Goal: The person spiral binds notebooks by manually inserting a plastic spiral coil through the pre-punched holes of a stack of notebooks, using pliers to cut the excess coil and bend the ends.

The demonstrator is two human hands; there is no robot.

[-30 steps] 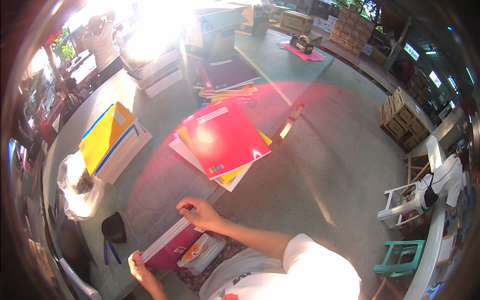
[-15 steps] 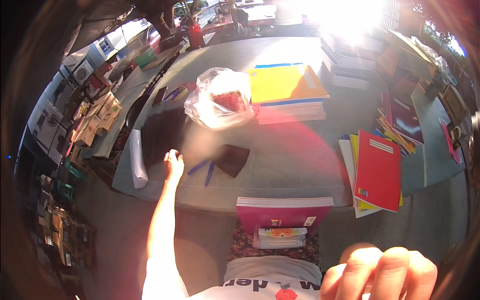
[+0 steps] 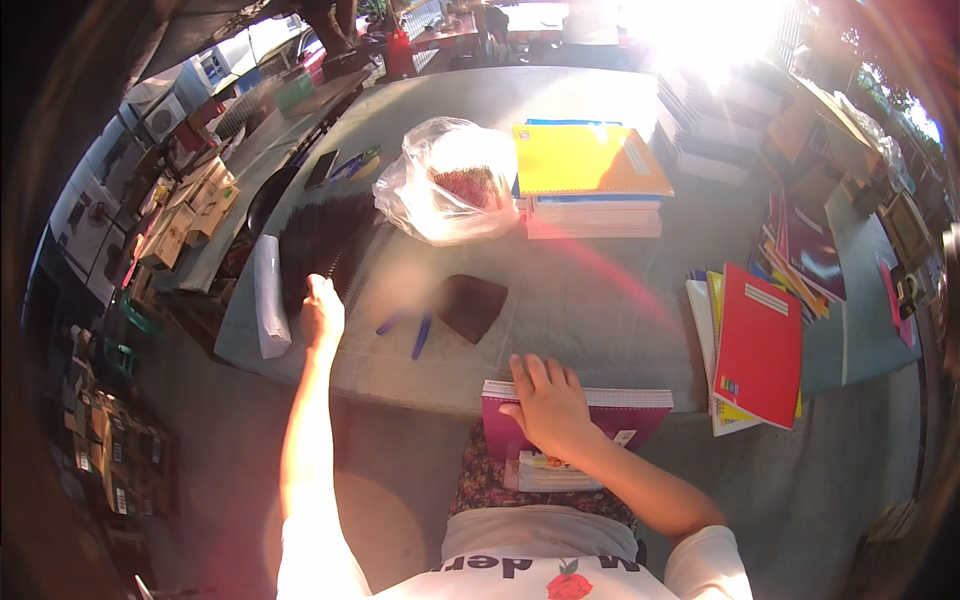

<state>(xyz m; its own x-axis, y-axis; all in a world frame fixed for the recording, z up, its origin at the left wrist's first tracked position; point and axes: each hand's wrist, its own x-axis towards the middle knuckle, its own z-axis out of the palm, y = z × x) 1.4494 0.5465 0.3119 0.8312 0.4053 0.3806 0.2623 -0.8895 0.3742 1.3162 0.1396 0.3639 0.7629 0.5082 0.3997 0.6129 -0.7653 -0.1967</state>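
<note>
My left hand (image 3: 323,315) is at the left of the table, its fingers pinched at the near end of a black spiral binding coil (image 3: 340,262). Many more dark coils (image 3: 310,240) lie bunched beside it. On my lap, against the table edge, stands a thick purple-covered notebook or stack (image 3: 610,402) with punched holes along its upper edge. Across it lies my right hand (image 3: 548,405), fingers spread over that edge. A small clear packet (image 3: 540,474) sits below the purple cover. Ahead are a dark brown flat piece (image 3: 472,308) and blue plier-like handles (image 3: 421,336).
A clear plastic bag (image 3: 430,190) with reddish contents stands beside a stack under a yellow notebook (image 3: 590,160). Red (image 3: 757,345) and other notebooks overlap at the right edge. White stacks (image 3: 710,130) stand far right. A white roll (image 3: 270,300) borders the coils.
My right hand has come from the lower right corner onto the purple notebook's upper edge. My left hand has shifted slightly left and away along the coils. The view has tilted a little.
</note>
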